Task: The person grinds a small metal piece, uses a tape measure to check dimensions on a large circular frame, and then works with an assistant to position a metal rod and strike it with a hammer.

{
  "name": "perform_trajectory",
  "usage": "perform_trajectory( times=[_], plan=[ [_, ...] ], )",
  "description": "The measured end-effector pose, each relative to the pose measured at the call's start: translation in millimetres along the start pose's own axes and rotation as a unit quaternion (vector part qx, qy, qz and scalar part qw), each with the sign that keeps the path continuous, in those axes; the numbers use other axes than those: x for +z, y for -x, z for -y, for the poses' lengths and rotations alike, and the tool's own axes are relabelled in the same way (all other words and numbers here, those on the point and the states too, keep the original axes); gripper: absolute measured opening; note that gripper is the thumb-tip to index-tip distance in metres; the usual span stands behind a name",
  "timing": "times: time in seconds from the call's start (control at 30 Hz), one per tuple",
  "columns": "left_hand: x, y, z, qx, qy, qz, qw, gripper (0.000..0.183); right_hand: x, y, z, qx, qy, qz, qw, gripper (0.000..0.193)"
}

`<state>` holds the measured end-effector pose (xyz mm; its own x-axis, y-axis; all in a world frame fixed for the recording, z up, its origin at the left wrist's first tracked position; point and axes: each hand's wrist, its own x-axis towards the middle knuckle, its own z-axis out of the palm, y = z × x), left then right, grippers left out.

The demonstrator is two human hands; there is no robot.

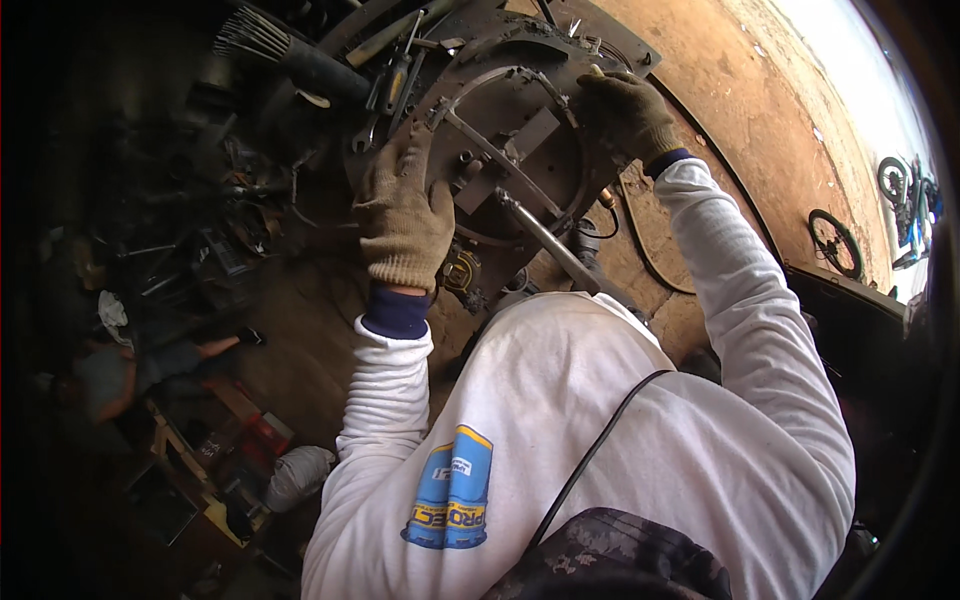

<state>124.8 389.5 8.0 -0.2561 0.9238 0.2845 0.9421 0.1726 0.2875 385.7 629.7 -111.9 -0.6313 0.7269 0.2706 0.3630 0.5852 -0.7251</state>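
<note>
A metal ring with crossing flat bars lies on a dark, grimy metal worktable. My left hand, in a brown knit glove, rests at the ring's left side, fingers stretched forward and thumb apart. At the upper right, my right hand wears a matching glove, its fingers curled beside the ring's far right edge. A small pale tip shows by those fingers; what they hold is too unclear to name. A long metal bar slants from the ring's middle toward my body.
Left of the ring lie a screwdriver and an open-end wrench. A dark tube of thin rods is beyond them. Metal scraps clutter the left; a person is there. A hose curves at right. Motorcycles stand outside.
</note>
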Motion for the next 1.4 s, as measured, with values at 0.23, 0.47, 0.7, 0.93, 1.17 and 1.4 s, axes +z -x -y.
perform_trajectory(
  times=[0.23, 0.47, 0.7, 0.93, 1.17, 1.4],
  plan=[
    [1, 2, 14, -0.064, 0.187, 0.036, 0.980, 0.056, -10, -6, 9, -0.049, 0.114, -0.005, 0.992, 0.032],
    [-16, 10, 47, -0.317, 0.754, -0.110, 0.565, 0.042, -10, -8, 17, -0.057, 0.133, 0.001, 0.989, 0.033],
    [-19, 45, 23, -0.326, 0.843, -0.259, 0.341, 0.056, -6, -2, 19, -0.031, 0.054, -0.027, 0.998, 0.030],
    [-17, 79, -6, -0.152, 0.898, -0.278, 0.306, 0.071, -13, -5, 19, -0.050, 0.079, -0.013, 0.996, 0.032],
    [14, 124, -6, -0.401, 0.410, -0.213, 0.791, 0.060, -7, -9, 7, -0.063, 0.064, 0.011, 0.996, 0.041],
    [52, 144, -63, -0.434, -0.048, 0.127, 0.891, 0.098, -7, -10, -2, -0.083, 0.145, 0.029, 0.986, 0.040]
  ],
)
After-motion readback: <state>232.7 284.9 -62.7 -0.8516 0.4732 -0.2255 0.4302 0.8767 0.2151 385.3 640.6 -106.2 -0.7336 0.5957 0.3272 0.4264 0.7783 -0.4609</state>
